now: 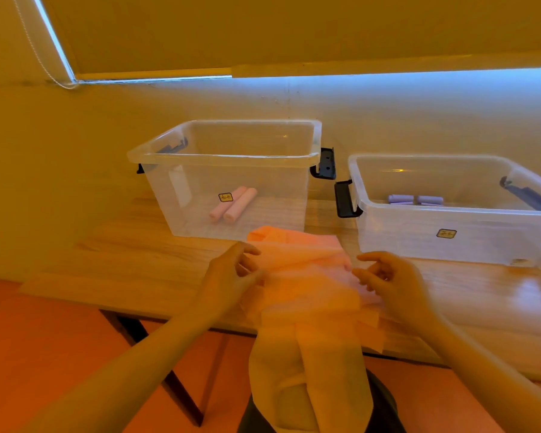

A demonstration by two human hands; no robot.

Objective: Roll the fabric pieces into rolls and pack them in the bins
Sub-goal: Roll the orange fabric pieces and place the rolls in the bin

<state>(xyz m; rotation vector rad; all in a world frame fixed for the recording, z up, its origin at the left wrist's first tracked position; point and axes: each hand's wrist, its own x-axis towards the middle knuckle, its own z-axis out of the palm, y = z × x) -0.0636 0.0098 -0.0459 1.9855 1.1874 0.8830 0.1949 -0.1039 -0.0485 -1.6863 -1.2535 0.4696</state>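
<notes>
**A:** Where is the fabric sitting at the moment?

**B:** A pink fabric piece [303,276] is lying rumpled on the wooden worktop [138,270], just in front of the two bins, and its near end is spilling over the worktop's front edge and hanging down toward the person's lap.

**A:** And what are the hands doing with it?

**B:** The left hand [231,270] is sitting at the cloth's left edge with its fingers curled, and thumb and fingertips seem to be pinching the fabric there. The right hand [384,276] is at the right edge, fingers loosely bent. It is touching or nearly touching the cloth, but I cannot tell whether that grip is grasping anything, as the picture is blurred there.

**A:** What is lying in the bins?

**B:** The left bin [225,157], clear plastic with dark latches, is holding two pink rolls [231,204] lying side by side on its floor. The right bin [450,210], also clear, is standing just beside it and nearer the camera, and small purple rolls [414,200] are lying together near its back wall.

**A:** Anything behind them?

**B:** A plain wall, with a window blind [294,29] hanging above it and a pull cord [35,48] dangling at the left.
</notes>
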